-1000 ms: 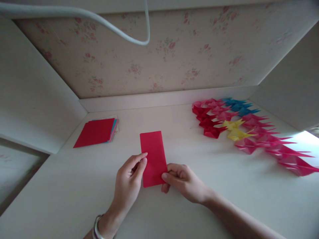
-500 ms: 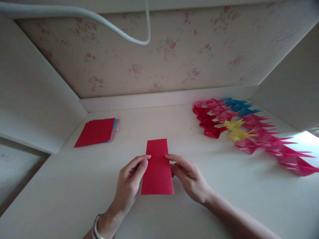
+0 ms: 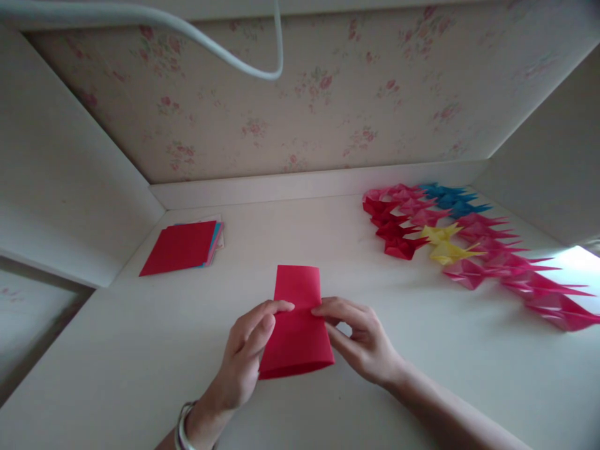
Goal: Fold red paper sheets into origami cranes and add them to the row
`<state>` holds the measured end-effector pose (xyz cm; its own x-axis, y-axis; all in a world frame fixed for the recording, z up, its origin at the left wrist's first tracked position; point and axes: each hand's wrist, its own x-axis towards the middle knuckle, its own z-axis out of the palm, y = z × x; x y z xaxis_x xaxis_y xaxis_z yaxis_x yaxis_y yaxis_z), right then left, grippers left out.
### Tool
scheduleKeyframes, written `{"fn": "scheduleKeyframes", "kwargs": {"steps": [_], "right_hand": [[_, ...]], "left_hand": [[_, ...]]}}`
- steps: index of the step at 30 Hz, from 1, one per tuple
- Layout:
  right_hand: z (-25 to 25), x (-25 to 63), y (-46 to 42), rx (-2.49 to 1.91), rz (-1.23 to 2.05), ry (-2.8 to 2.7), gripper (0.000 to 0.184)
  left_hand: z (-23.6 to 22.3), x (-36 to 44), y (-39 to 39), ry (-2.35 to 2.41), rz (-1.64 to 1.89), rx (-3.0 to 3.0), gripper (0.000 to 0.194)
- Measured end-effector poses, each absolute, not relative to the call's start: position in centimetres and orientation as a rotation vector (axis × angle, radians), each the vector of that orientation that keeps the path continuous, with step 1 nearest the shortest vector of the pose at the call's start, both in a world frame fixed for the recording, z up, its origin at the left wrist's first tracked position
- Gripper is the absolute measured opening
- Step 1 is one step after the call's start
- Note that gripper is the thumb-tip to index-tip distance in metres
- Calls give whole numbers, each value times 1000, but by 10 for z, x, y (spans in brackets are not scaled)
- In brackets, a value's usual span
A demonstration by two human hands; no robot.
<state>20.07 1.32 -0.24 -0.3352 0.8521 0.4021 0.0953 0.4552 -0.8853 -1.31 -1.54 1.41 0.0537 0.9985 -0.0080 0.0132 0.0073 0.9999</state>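
A folded sheet of red paper (image 3: 300, 334) stands before me at mid-table, its layers parted slightly at the near edge. My left hand (image 3: 248, 350) holds its left side, the index finger lying on the upper face and the thumb at the edge. On the other side my right hand (image 3: 359, 340) pinches the right edge, index fingertip on top and thumb against the side. The remaining fingers of both hands are partly hidden.
A stack of coloured paper squares (image 3: 180, 247), red on top, lies at the left. Several folded paper figures in red (image 3: 404, 248), yellow (image 3: 450, 252), blue (image 3: 454, 203) and pink (image 3: 560, 310) stand in rows at the right. A white cable (image 3: 225, 53) hangs overhead.
The red paper has been turned straight and drawn nearer to me, and its near edge now gapes. My right hand has moved up from the lower corner to the right edge.
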Motion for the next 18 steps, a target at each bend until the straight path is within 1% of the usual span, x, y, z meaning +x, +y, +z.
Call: {"fn": "scheduleKeyframes", "kwargs": {"steps": [2, 6, 8, 10, 11, 13, 15, 18], "right_hand": [[-2, 201, 13, -808, 981, -1691, 14], [0, 200, 11, -839, 1001, -1616, 10], [2, 198, 10, -877, 1071, -1584, 17], [4, 196, 8, -909, 1148, -1540, 27], [4, 195, 8, -923, 1184, -1507, 28], [3, 194, 7, -933, 1255, -1412, 24], [1, 193, 7, -926, 1322, -1311, 20], [-2, 194, 6, -895, 1384, -1263, 19]], "left_hand": [[10, -14, -15, 1086, 1201, 1206, 34], [5, -15, -13, 955, 1333, 1238, 29], [8, -14, -12, 918, 1334, 1335, 27], [13, -13, -12, 945, 1261, 1439, 27], [15, -12, -12, 958, 1243, 1482, 27], [18, -11, -12, 1022, 1202, 1562, 26], [18, -11, -12, 1138, 1189, 1614, 22], [16, -9, -11, 1259, 1182, 1624, 18]]}}
